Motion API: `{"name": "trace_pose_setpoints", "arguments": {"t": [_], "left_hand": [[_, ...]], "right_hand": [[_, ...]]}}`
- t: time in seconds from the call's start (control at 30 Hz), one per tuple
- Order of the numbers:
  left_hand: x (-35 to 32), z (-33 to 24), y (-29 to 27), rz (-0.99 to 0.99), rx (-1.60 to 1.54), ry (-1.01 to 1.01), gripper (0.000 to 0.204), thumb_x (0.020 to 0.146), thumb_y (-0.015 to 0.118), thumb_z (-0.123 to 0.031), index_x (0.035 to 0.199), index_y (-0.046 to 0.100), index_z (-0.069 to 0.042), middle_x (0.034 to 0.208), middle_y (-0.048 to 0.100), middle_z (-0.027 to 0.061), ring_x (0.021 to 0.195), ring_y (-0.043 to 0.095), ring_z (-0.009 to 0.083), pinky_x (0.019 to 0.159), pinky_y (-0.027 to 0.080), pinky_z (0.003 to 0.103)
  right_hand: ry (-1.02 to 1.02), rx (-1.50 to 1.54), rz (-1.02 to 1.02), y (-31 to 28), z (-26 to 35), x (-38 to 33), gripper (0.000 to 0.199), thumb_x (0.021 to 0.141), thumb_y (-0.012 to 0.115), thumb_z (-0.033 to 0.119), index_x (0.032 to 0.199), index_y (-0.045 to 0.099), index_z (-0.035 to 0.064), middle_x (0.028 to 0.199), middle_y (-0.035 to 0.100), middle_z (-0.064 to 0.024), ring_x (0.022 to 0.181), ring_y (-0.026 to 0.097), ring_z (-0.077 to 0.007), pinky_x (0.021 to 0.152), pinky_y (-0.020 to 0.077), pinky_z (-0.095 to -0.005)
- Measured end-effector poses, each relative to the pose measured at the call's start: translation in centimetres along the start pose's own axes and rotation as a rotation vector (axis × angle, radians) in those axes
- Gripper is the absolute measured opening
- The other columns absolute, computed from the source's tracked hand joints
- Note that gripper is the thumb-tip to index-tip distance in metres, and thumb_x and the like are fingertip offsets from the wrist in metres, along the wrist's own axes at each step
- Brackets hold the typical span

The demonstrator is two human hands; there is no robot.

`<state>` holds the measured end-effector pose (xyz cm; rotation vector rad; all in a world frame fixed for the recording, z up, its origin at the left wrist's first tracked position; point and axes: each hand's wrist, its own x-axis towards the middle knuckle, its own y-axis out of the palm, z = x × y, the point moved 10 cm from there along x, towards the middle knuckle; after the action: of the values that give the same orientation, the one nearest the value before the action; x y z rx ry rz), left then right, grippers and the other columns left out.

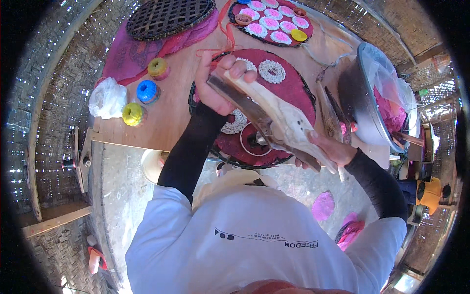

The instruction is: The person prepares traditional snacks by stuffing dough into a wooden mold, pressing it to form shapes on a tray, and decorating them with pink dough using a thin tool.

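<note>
Across the middle, both hands hold a long wooden tool made of a pale piece laid against a dark brown one, slanting from upper left to lower right. My left hand is closed around its upper end, fingers curled over the pale wood. Its lower end is gripped by my right hand, with the fingertips partly hidden underneath. Below the tool lies a round tray lined with dark red cloth. White lacy rings rest on it. A thin hoop lies near its front, beside a metal piece partly covered by the tool.
Yellow and blue tubs and a white plastic bag stand at left. Behind are a dark woven tray and a tray of pink-centred white rounds. A large metal basin with pink contents sits right, beside wooden pieces.
</note>
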<state>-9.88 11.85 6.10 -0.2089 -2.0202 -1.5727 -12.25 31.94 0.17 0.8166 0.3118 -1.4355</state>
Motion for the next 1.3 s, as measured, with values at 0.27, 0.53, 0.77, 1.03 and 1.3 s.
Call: {"name": "trace_pose_setpoints", "arguments": {"t": [0.27,0.53,0.77,1.03,1.3], "left_hand": [[-2.0,-2.2,0.0,-0.042,0.080,0.097,0.034,0.086,0.037,-0.043,0.068,0.048,-0.016,0.066,0.047,-0.0011,0.077,0.047,0.0230,0.072,0.037,0.037],[-3.9,-1.1,-2.1,-0.293,0.076,0.237,0.022,0.085,0.043,-0.031,0.069,0.045,-0.017,0.066,0.046,-0.0036,0.075,0.046,0.0167,0.078,0.036,0.039],[-3.0,-0.9,-3.0,-0.282,-0.006,0.262,0.027,0.083,0.044,-0.034,0.063,0.047,-0.017,0.062,0.048,-0.0032,0.071,0.048,0.0184,0.071,0.038,0.035],[-2.9,-4.5,-0.5,-0.071,0.158,0.199,0.023,0.087,0.042,-0.030,0.066,0.043,-0.019,0.061,0.043,-0.0082,0.069,0.046,0.0111,0.079,0.034,0.035],[-5.7,-2.0,-3.5,-0.346,0.016,0.247,0.026,0.084,0.039,-0.035,0.064,0.039,-0.018,0.061,0.044,-0.0039,0.070,0.047,0.0163,0.074,0.038,0.036]], "right_hand": [[-0.049,-0.236,-0.096,-1.0,0.7,1.9,0.064,0.088,0.032,0.057,0.107,0.052,-0.0002,0.072,0.054,-0.0042,0.061,0.052,-0.0083,0.051,0.0418,-0.0218],[0.092,-0.292,-0.064,-1.0,2.0,-0.3,0.062,0.088,0.033,0.056,0.100,0.054,-0.0010,0.065,0.052,-0.0045,0.052,0.050,-0.0102,0.044,0.0401,-0.0243],[0.037,-0.598,-0.271,-3.5,4.3,-1.0,0.069,0.080,0.042,0.065,0.078,0.061,-0.0016,0.054,0.051,-0.0055,0.047,0.050,-0.0119,0.043,0.0410,-0.0275],[-0.122,-0.764,-0.382,-1.9,5.8,2.0,0.072,0.078,0.042,0.066,0.065,0.060,-0.0025,0.048,0.049,-0.0059,0.044,0.050,-0.0135,0.042,0.0407,-0.0291],[0.096,-0.549,-0.285,-1.4,2.9,0.1,0.065,0.083,0.042,0.060,0.065,0.059,-0.0002,0.045,0.045,-0.0025,0.038,0.043,-0.0091,0.036,0.0346,-0.0271]]}}
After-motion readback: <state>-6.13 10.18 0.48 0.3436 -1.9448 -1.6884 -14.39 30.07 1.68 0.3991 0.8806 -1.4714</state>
